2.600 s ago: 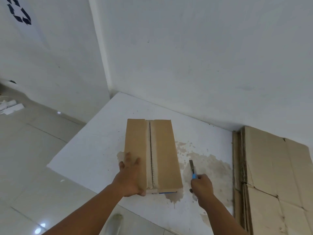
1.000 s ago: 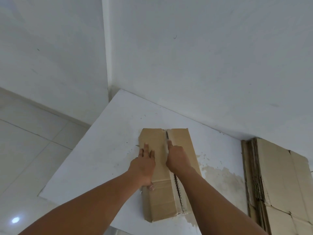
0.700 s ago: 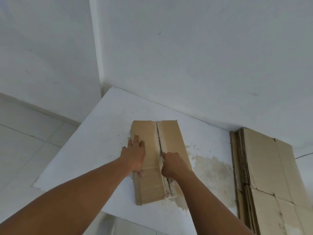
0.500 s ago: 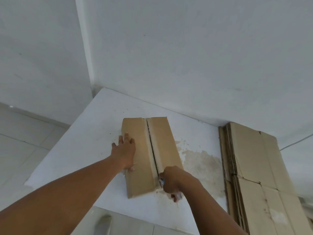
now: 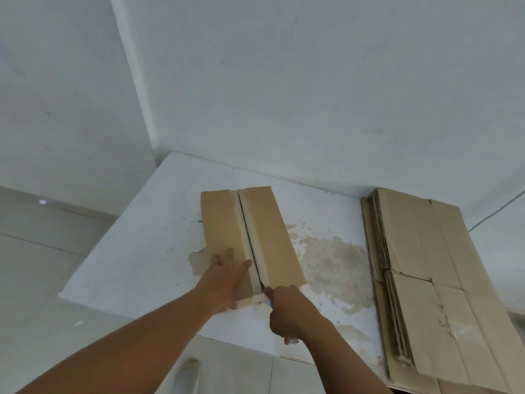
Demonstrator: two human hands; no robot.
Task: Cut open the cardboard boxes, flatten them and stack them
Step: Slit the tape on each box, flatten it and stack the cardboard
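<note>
**Cutter at the near end of the seam**

The cardboard box [image 5: 267, 234] lay on the white tabletop [image 5: 147, 251], a dark gap running along its centre seam. The left hand [image 5: 227, 277] pressed flat, fingers straight, on the left flap. The right hand [image 5: 289, 314] gripped a blue cutter [image 5: 270, 304] at the seam's near end. Flattened cardboard [image 5: 426, 280] lay stacked to the right.

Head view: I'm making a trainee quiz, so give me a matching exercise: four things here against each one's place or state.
1 box
2 left hand
3 right hand
4 flat stack

a grips a blue knife
b lies at the right of the table
c rests on the box's left flap
d mid-table, dark slit along its top

Pairs: 1-d, 2-c, 3-a, 4-b.
</note>
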